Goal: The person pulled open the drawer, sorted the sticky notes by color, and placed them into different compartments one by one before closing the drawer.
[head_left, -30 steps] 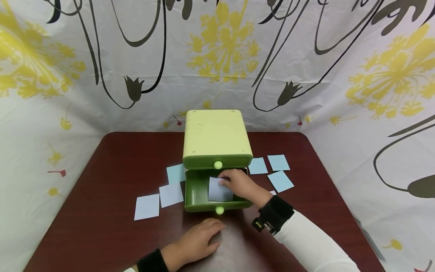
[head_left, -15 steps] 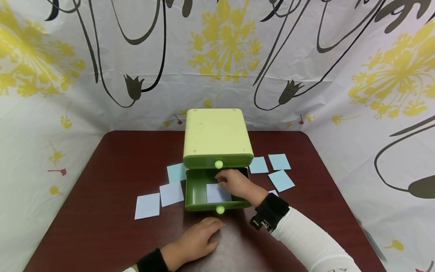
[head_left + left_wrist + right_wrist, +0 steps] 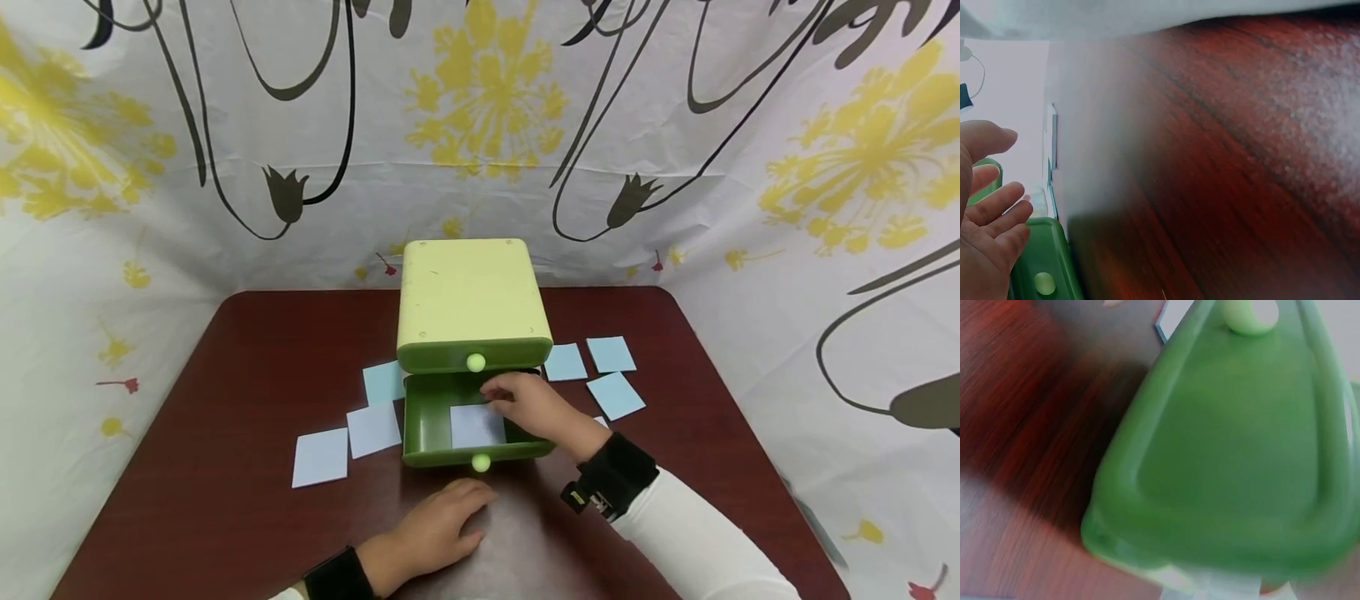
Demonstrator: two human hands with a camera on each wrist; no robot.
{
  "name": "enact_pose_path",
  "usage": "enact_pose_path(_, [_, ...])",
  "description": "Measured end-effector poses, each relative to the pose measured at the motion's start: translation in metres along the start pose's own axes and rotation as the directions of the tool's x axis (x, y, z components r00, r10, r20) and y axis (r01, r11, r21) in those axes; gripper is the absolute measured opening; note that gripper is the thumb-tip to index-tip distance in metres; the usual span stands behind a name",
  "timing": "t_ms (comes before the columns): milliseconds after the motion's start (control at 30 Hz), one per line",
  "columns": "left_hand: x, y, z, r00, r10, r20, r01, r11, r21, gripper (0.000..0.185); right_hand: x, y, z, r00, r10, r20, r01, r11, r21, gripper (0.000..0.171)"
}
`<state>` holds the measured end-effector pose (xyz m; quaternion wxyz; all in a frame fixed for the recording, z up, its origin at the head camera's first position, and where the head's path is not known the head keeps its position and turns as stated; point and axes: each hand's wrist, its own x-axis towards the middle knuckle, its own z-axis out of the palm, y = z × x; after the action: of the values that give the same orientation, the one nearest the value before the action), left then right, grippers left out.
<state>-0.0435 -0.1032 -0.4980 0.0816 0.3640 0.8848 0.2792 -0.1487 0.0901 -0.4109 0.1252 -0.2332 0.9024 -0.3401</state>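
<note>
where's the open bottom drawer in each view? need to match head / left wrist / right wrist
Head: open bottom drawer at centre, pulled out below the closed top drawer; the right hand is in it with a pale blue paper square.
Left wrist: bottom left corner, dark green front edge beside the left hand.
Right wrist: a blurred green surface fills most of the frame; which drawer it is cannot be told.
Shared landmark: a pale green round knob.

A curtained corner around a dark table

A reddish-brown wooden table (image 3: 225, 500) stood enclosed by white fabric curtains (image 3: 675, 125) printed with yellow flowers and black curling stems, under even light.
</note>
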Motion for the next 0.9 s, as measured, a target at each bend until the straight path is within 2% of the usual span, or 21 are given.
enact_pose_path(267, [0.011,0.0,0.006,0.999,0.042,0.009,-0.042,0.999,0.027,0.041,-0.034,0.029,-0.034,0.989,0.064,-0.133,-0.053,0.995,0.084,0.029])
enact_pose_path(400, [0.018,0.002,0.01,0.996,0.087,0.007,-0.087,0.994,0.069,0.041,-0.05,0.051,-0.053,0.97,0.13,-0.205,-0.107,0.987,0.118,0.03])
enact_pose_path(500, [0.023,0.005,0.013,0.992,0.126,0.004,-0.125,0.988,0.089,0.04,-0.059,0.068,-0.063,0.95,0.204,-0.237,-0.182,0.977,0.111,0.031])
enact_pose_path(733, [0.037,0.008,0.021,0.984,0.178,-0.003,-0.176,0.975,0.133,0.042,-0.072,0.11,-0.061,0.911,0.32,-0.261,-0.309,0.948,0.082,0.032])
enact_pose_path(800, [0.041,0.009,0.024,0.981,0.195,-0.009,-0.191,0.97,0.151,0.043,-0.076,0.118,-0.057,0.894,0.371,-0.25,-0.368,0.928,0.062,0.035])
enact_pose_path(900, [0.047,0.011,0.027,0.977,0.214,-0.001,-0.211,0.964,0.164,0.043,-0.083,0.125,-0.051,0.867,0.445,-0.226,-0.461,0.887,-0.024,0.042])
